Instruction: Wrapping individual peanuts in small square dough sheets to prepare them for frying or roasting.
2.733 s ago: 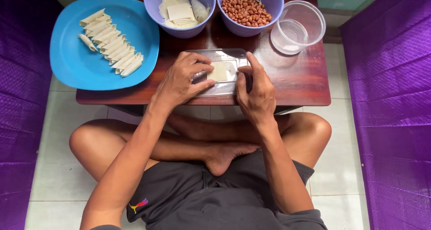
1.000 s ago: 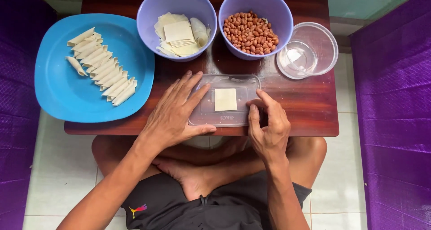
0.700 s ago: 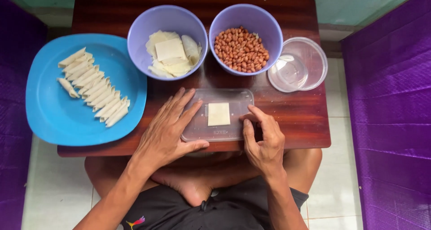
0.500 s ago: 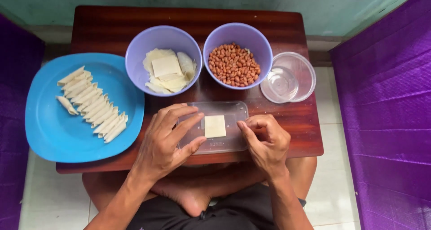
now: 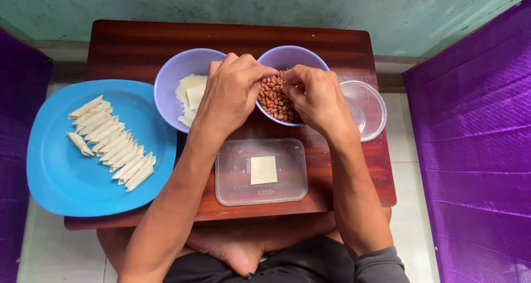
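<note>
Your left hand (image 5: 232,92) and right hand (image 5: 316,98) meet over the lilac plastic bowl of red-brown peanuts (image 5: 275,99), fingertips pinched narrow; whether they hold nuts, I cannot tell. Pinch only a few. The square pale wrapper (image 5: 263,169) waits on the clear rectangular lid (image 5: 232,175) nearby, unobstructed.

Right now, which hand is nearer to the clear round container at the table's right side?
The right hand. It is over the bowl of peanuts, just beside the clear round container. The left hand is over the bowl's far edge, further away.
</note>
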